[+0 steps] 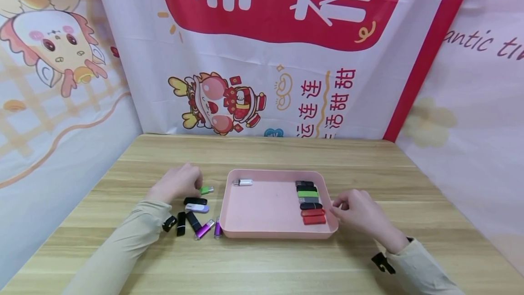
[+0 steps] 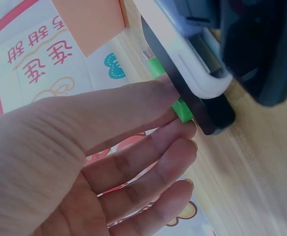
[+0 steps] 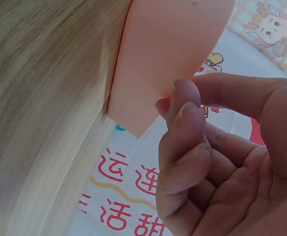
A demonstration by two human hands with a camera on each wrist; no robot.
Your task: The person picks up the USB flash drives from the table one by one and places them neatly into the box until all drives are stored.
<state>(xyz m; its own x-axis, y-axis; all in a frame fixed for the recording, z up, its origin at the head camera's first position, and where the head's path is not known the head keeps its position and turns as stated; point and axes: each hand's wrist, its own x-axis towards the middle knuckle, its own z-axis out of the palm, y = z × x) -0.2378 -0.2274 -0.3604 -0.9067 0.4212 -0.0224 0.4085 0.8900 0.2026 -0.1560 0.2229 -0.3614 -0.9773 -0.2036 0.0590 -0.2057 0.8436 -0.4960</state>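
The left hand (image 1: 180, 182) pinches the green stick (image 1: 206, 190) near the tray's far left corner; a straight lift should best spare the black stick (image 1: 195, 200). Right hand (image 1: 360, 211): at the tray (image 1: 276, 235)'s right edge, grip unclear.

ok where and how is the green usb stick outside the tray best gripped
Probably with a pinch across the body of the green stick, at the end away from its plug, coming from the left. The plug points right, toward the pink tray, so the body end faces the left hand. A black stick crowds the near side.
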